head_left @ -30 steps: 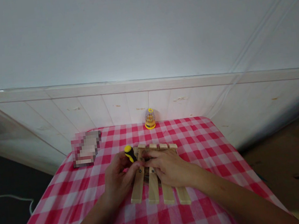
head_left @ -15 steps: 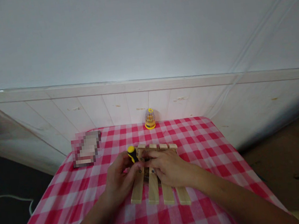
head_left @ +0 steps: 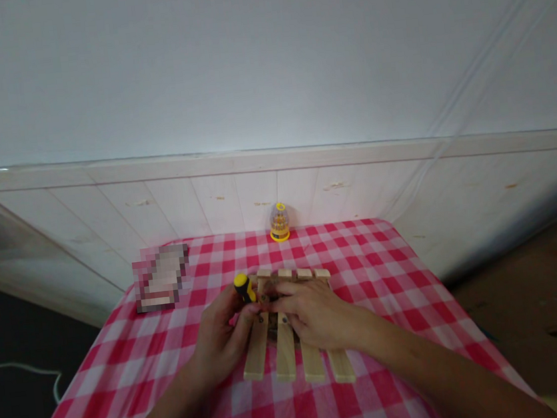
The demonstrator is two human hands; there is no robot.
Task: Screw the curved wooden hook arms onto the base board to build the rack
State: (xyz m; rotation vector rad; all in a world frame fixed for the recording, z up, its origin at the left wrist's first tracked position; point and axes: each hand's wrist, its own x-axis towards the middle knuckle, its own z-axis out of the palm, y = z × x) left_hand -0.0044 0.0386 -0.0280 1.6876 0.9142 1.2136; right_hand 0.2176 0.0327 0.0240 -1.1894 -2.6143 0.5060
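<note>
"Four wooden slats (head_left: 285, 359) lie side by side on your checked cloth (head_left: 408, 288). What's left of them?"

"A blurred flat thing (head_left: 163, 276), well apart, near the cloth's left edge. Just beside the slats, your left hand (head_left: 218, 340) seems closed around a yellow-and-black handle (head_left: 242, 288), tilted by the first slat."

"How far along are you?"

"Dark fastener heads show in the two leftmost slats; how tight they are, you can't tell. Your right hand (head_left: 317, 308) covers the middles of the other two. Its fingers reach across to the first slat, slightly bent; whether they pinch anything is hidden."

"And your room?"

"Behind the slats, a yellow case (head_left: 279, 226) stands near the wall (head_left: 218, 206). Rightward, cloth stretches to the sloping edge, so you likely have most sideways room there."
</note>
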